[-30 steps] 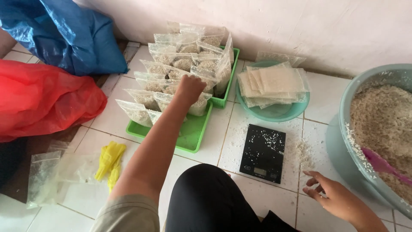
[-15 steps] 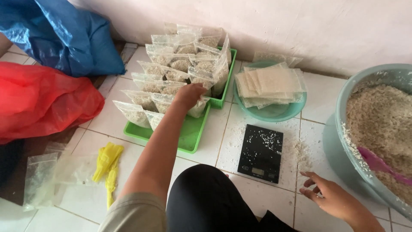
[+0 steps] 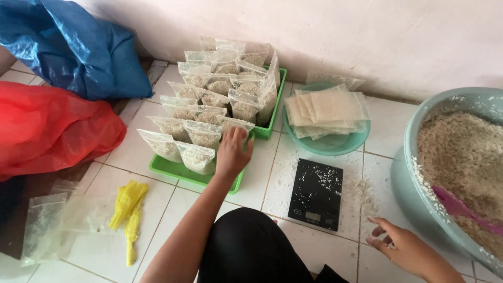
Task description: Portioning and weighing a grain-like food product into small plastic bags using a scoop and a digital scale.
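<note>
The left hand [image 3: 232, 153] touches a small rice bag [image 3: 234, 126] in the green tray [image 3: 173, 170], grip loose; the right hand [image 3: 406, 246] rests open, holding nothing, right of the tray.

Soft, even daylight, faint shadows, sharp focus, slight wide-angle bending at edges.

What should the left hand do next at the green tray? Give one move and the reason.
Probably let go and draw the left hand back toward the scale. It rests on a filled pouch standing in the front row of the green tray, while the scale holds only spilled grains and the right hand is empty.
</note>
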